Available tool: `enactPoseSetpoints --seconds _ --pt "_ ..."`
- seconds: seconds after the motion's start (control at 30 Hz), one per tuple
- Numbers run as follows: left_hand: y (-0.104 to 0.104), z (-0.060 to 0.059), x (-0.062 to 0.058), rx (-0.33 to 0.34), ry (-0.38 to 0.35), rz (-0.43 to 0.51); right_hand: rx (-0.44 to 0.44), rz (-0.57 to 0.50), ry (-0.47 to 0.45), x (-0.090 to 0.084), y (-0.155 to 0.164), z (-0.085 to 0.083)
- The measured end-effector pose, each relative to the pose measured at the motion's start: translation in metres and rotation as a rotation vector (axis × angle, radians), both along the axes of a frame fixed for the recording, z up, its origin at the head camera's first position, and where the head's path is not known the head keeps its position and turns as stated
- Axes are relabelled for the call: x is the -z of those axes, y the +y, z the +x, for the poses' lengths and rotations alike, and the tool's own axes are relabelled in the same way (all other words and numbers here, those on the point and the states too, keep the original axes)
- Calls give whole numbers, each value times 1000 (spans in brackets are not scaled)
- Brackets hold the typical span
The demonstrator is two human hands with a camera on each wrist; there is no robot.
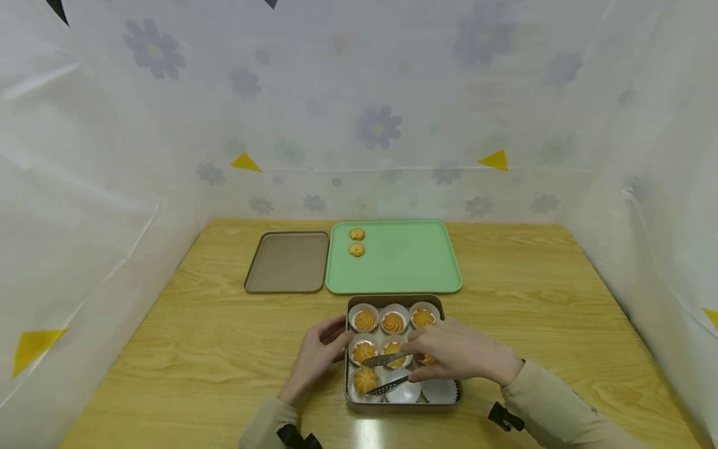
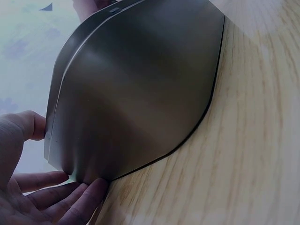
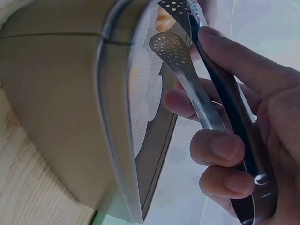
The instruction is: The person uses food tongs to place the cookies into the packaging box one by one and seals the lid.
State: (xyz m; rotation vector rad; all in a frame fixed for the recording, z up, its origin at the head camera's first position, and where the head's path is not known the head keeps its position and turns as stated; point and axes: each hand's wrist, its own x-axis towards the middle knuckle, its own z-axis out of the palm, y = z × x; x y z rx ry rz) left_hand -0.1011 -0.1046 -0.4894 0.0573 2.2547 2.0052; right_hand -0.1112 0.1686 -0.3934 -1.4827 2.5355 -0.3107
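A rectangular metal tin [image 1: 354, 404] stands on the wooden table near me, holding several swirl cookies [image 1: 364, 320] in white paper cups. Some cups [image 1: 440, 391] in its near row are empty. My left hand [image 1: 322, 352] rests against the tin's left wall [image 2: 136, 93], thumb [image 2: 26, 125] at the rim and straight fingers [image 2: 70, 197] at the base. My right hand [image 1: 449, 360] grips metal tongs [image 1: 387, 373] over the tin. Their perforated tips [image 3: 169, 46] stand apart, beside the middle-row cookie [image 1: 394, 350]. The hand hides part of the right column.
Beyond the tin lies a green tray [image 1: 404, 262] with two cookies [image 1: 357, 242] in its far left corner. The tin's lid [image 1: 288, 262] lies left of it. White flowered sheeting walls in the table on three sides.
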Motion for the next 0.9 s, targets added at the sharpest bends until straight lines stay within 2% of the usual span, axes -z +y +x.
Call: enactPoseSetpoints --seconds 0.37,0.9 --pt "0 -1 0 -5 22 -12 19 19 -17 -1 -2 1" --pt "-1 0 2 -1 6 -7 9 29 -17 -1 -3 2"
